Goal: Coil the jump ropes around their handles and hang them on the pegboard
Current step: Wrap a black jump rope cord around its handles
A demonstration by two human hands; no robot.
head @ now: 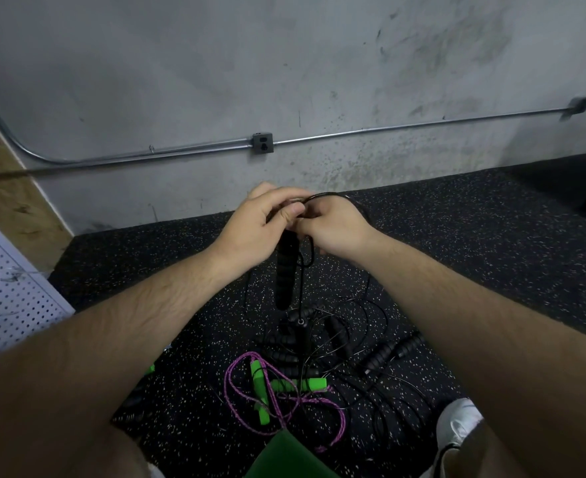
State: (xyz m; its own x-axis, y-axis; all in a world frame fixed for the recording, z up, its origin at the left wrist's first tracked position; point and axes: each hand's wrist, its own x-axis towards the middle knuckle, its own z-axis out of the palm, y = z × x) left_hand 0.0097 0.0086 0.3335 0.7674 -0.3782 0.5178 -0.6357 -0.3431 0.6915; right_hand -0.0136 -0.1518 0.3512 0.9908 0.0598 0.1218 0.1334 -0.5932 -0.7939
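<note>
Holding a black handle (286, 270) up over the floor (491, 236), I have my left hand (257, 224) curled round its top end with the thumb laid across the front. The handle hangs down from that grip, nearly upright. My right hand (334, 231) is pressed up against the left, fingers curled in and pinching the thin black cord (326, 193). The cord arcs in a loop over my right knuckles and drops again just beside the handle. How many turns already lie under my fingers I cannot tell.

Below my hands, on the speckled floor, lies a pile (302, 339) of more black ropes, their cords tangled over one another and one handle sticking out to the right. Nearer to me is a purple rope (236, 384), loose and looped across its two green handles (298, 384), touching the edge of the black tangle.

The pegboard (12, 291) is at my far left, white, with nothing of the ropes on the part I can see. My white shoe (457, 420) shows at lower right, near the cords. Ahead is a grey wall (284, 63) with a metal conduit (422, 124) running along it through an outlet box (262, 143).
</note>
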